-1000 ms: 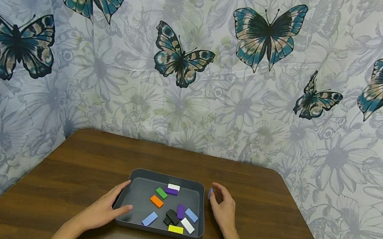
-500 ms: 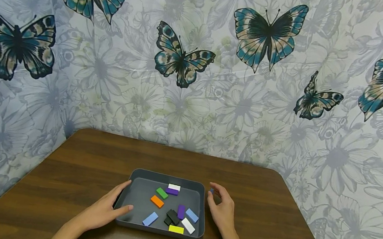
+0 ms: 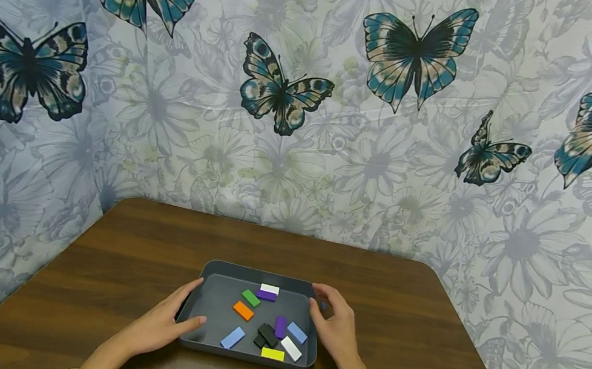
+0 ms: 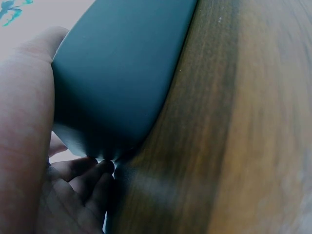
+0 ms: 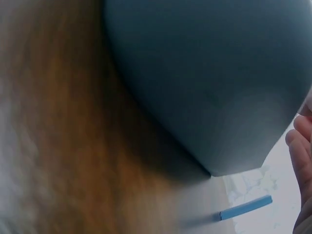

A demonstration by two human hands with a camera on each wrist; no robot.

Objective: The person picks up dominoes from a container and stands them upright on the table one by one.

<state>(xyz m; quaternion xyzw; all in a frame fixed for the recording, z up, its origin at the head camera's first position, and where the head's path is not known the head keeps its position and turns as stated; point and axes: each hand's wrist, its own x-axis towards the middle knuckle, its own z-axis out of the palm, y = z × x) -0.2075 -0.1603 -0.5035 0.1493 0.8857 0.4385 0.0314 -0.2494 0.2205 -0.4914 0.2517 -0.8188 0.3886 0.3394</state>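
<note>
A dark grey tray [image 3: 220, 322] sits near the table's front edge. My left hand [image 3: 162, 321] grips its left side, thumb over the rim; in the left wrist view several fingers [image 4: 90, 180] lie against its outer wall. At the tray's right rim my right hand [image 3: 337, 329] has thumb and index finger slightly bent and apart, nothing pinched between them. Behind that hand, a blue block [image 5: 246, 207] stands on the table just off the tray, mostly hidden in the head view. Inside the tray lie an orange block [image 3: 243, 310], a green block [image 3: 250, 298] and several others.
The tray's contents include a yellow block [image 3: 272, 354], black blocks [image 3: 266, 334] and a white block [image 3: 290, 349]. Brown wood tabletop [image 3: 158, 242] surrounds the tray. Behind it hangs a butterfly-patterned cloth [image 3: 374, 169].
My right hand has let go of the blue block, which stands on the table, and has shifted left to the tray's right rim. The left hand and tray have stayed put.
</note>
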